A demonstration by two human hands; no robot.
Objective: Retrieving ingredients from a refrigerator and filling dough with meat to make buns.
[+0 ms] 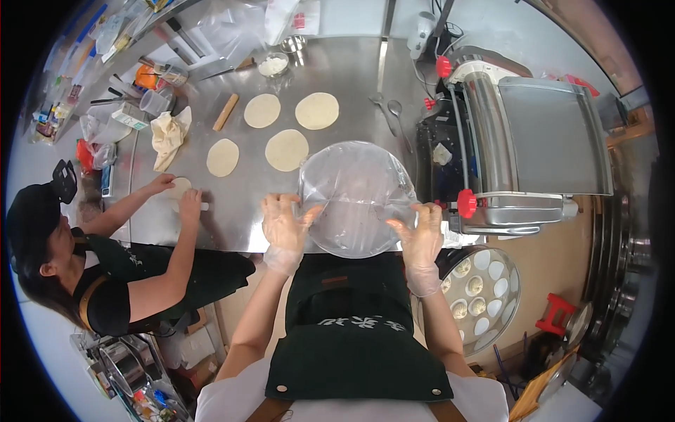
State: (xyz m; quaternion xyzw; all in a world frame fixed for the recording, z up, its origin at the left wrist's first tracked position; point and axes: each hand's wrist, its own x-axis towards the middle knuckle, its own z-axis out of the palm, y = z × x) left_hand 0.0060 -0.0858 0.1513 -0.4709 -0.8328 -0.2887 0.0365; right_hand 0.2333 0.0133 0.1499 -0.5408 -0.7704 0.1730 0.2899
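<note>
Between the gloved fingers of the left hand (283, 228) and those of the right hand (420, 243), a round clear plastic cover (357, 186) was seen, its wrinkled surface lit by reflections and its near edge overlapping the front edge of the steel table (239, 200). The left fingers were bent at its left rim and the right fingers at its right rim, with both thumbs pointed inward over the plastic; whether the rim was gripped or merely touched could not be told, nor whether the cover was lifted or rested. Beyond the left fingers, four flat dough rounds (287, 150) were spread, with a wooden rolling pin (226, 112) laid beside them and a small bowl (273, 67) of white contents placed farther off. Well to the left of the left fingers, a smaller piece of dough (181, 187) was being handled by a co-worker (105, 274). Past the right fingers, two spoons (401, 126) were laid on the steel, and a roller machine (520, 148) was placed to the right. Nearer than the machine, right of the right fingers, small round pieces were held in a round tray (519, 287).
</note>
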